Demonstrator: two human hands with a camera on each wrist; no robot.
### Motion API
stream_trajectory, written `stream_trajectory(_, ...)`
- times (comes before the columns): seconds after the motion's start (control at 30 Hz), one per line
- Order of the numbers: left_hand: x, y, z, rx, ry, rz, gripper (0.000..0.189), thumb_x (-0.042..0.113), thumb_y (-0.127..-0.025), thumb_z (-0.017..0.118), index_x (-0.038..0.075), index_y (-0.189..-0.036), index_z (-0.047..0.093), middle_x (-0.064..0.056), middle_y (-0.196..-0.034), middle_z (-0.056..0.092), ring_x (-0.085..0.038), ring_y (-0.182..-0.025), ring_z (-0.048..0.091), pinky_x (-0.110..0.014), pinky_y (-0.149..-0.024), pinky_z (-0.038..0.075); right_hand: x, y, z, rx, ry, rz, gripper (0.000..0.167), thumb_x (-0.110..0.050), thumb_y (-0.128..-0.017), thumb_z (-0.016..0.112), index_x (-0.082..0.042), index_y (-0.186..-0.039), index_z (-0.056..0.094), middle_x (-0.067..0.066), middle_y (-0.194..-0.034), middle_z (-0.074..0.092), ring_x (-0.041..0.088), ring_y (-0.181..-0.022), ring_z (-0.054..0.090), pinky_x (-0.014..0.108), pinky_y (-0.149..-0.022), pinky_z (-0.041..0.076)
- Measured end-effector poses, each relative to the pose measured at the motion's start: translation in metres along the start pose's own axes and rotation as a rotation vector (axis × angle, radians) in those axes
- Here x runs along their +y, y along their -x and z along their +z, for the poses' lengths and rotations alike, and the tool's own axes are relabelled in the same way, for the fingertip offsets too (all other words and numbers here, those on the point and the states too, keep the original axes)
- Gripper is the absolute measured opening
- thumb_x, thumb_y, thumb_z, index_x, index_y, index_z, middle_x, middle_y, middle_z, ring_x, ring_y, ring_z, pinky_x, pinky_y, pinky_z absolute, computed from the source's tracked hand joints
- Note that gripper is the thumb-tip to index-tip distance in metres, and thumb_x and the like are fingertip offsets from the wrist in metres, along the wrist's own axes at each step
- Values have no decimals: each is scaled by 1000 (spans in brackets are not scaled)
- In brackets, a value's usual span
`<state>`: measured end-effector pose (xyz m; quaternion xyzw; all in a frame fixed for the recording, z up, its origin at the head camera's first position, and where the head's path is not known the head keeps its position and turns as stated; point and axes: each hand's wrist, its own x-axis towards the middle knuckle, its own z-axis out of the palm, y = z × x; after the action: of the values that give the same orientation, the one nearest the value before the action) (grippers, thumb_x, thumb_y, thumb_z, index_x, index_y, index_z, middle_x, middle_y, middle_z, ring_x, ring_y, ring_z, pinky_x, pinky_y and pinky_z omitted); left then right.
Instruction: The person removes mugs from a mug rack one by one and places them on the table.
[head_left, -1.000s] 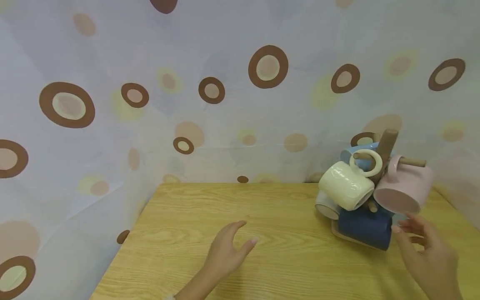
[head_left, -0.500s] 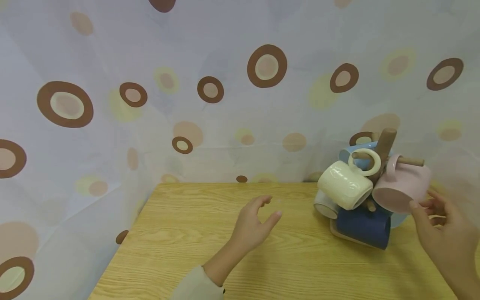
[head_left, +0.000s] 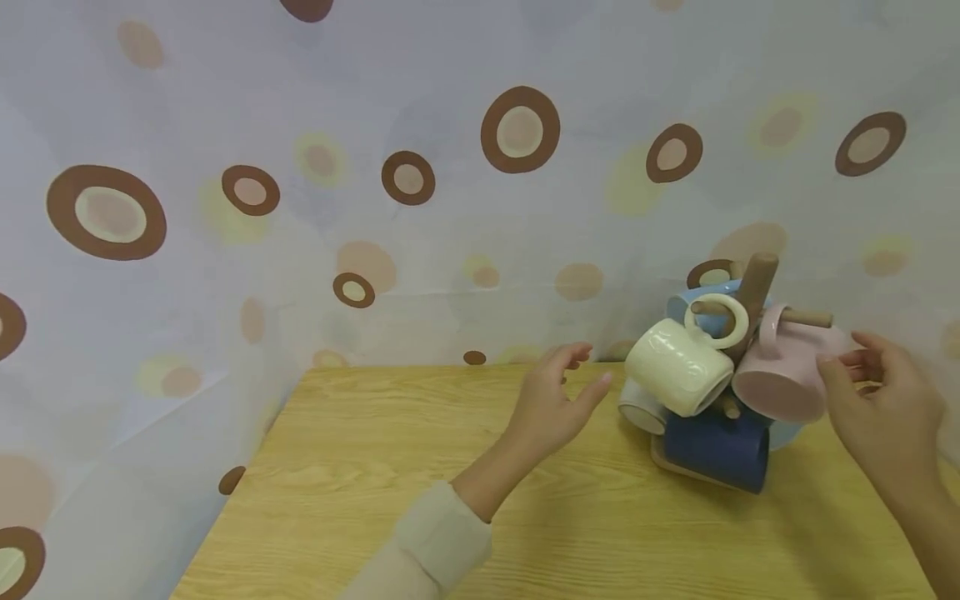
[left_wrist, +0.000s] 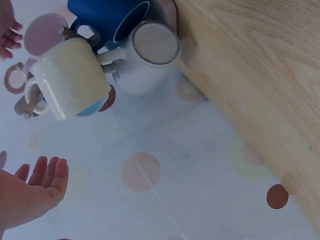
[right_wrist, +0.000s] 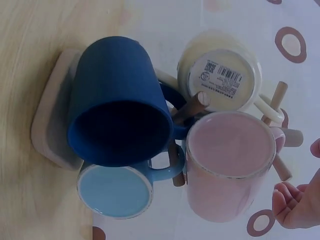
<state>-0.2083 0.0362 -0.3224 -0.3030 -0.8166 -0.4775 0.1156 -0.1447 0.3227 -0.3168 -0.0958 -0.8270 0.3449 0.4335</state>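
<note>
Several mugs hang on a wooden mug tree (head_left: 759, 279) at the right of the table. My right hand (head_left: 888, 408) is beside the pink mug (head_left: 783, 383), fingers loosely bent around air. In the right wrist view a gap shows between that hand (right_wrist: 300, 202) and the pink mug (right_wrist: 230, 160). To the left of the cream mug (head_left: 675, 367), my left hand (head_left: 551, 408) is raised with thumb and fingers spread, holding nothing. The left wrist view shows this hand (left_wrist: 37, 192) apart from the cream mug (left_wrist: 72, 77).
Lower on the tree hang a dark blue mug (head_left: 716, 450), a white mug (head_left: 641, 407) and a light blue mug (right_wrist: 115, 192). Another light blue mug (head_left: 678, 304) is partly hidden behind the post. The wooden table (head_left: 420, 467) meets a patterned cloth backdrop (head_left: 450, 250).
My left hand has moved right and away from me, toward the cream mug. My right hand has risen from beside the dark blue mug to the pink mug's right side.
</note>
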Motion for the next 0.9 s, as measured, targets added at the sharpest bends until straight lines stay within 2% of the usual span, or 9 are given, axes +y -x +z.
stream_trajectory(0.13,7,-15,7,13,43,1,44,33,-92,56,5,-126,53,-8,-120,59,-18,-107,56,-23,-86,48,0,-12,5,-46,12,37,44,-12,-85,55,8,-125,51,-35,-75,38,-20,-67,37,-3,-58,31)
stream_trajectory(0.27,13,-27,18,32,97,-4,42,29,-90,59,5,-124,54,-9,-118,61,-18,-104,58,-20,-84,48,4,-23,4,-86,19,18,46,-14,-86,54,11,-125,49,-35,-74,37,-21,-64,36,-2,-53,32)
stream_trajectory(0.33,16,-33,23,35,112,-5,42,29,-90,60,5,-124,55,-9,-117,61,-19,-103,58,-19,-83,48,6,-29,2,-112,44,14,48,-17,-88,53,12,-125,47,-26,-76,43,-22,-63,35,-1,-51,32)
stream_trajectory(0.43,20,-41,30,39,111,4,42,28,-90,59,6,-124,54,-9,-116,62,-19,-102,59,-18,-83,49,8,-37,0,-162,68,19,50,-20,-90,51,14,-126,45,-1,-83,55,-22,-63,33,0,-51,31)
stream_trajectory(0.5,22,-46,33,48,122,10,42,28,-90,59,5,-125,53,-9,-115,62,-18,-102,59,-17,-83,49,7,-41,1,-187,78,21,50,-21,-91,50,14,-125,45,13,-87,54,-21,-62,33,1,-50,32)
stream_trajectory(0.57,24,-52,37,58,147,7,42,28,-90,59,5,-126,53,-9,-115,63,-16,-100,59,-16,-82,49,6,-44,3,-190,72,22,47,-22,-91,50,15,-121,49,7,-83,55,-19,-62,33,2,-50,32)
stream_trajectory(0.67,28,-61,44,78,183,-9,43,27,-90,59,5,-126,53,-10,-113,63,-16,-99,60,-15,-81,49,4,-46,5,-172,83,42,43,-23,-91,50,13,-114,54,-19,-70,46,-18,-60,34,4,-49,32)
stream_trajectory(0.73,31,-67,49,85,209,-38,42,27,-90,60,5,-125,54,-9,-111,63,-15,-96,60,-14,-78,49,3,-48,6,-164,87,60,41,-24,-91,49,12,-110,56,-30,-65,37,-17,-59,34,6,-49,32)
stream_trajectory(0.9,38,-81,62,90,265,-153,40,31,-88,63,10,-122,57,-5,-106,64,-5,-86,59,-13,-71,48,7,-51,10,-167,87,88,38,-23,-90,49,10,-105,57,-35,-59,36,-15,-57,35,8,-49,32)
